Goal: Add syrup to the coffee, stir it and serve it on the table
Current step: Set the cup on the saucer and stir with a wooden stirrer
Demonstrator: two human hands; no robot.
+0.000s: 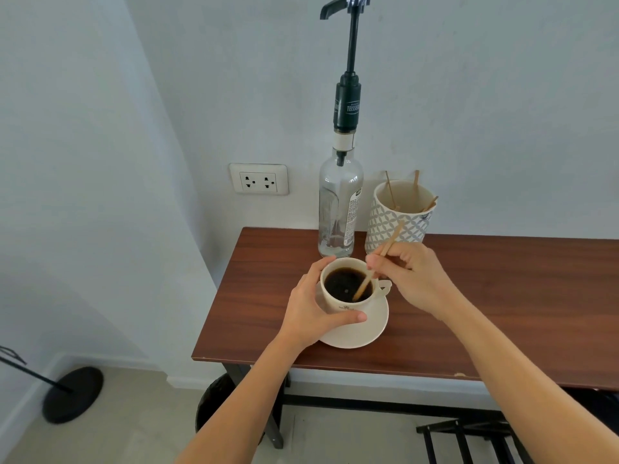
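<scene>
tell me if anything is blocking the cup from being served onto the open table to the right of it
Nothing visible does. The cup sits on its saucer, and the table to its right is bare wood. The syrup bottle and stick holder stand behind it, by the wall. Only the right hand with the stir stick crosses that side.

both hands forward: left hand (310, 304) curled wide, right hand (413, 279) in a fingertip pinch

a dark reddish-brown wooden table (502, 296) carries a cream round saucer (365, 333), a clear glass pump bottle (338, 209) and a grey-patterned white holder cup (398, 216).
</scene>
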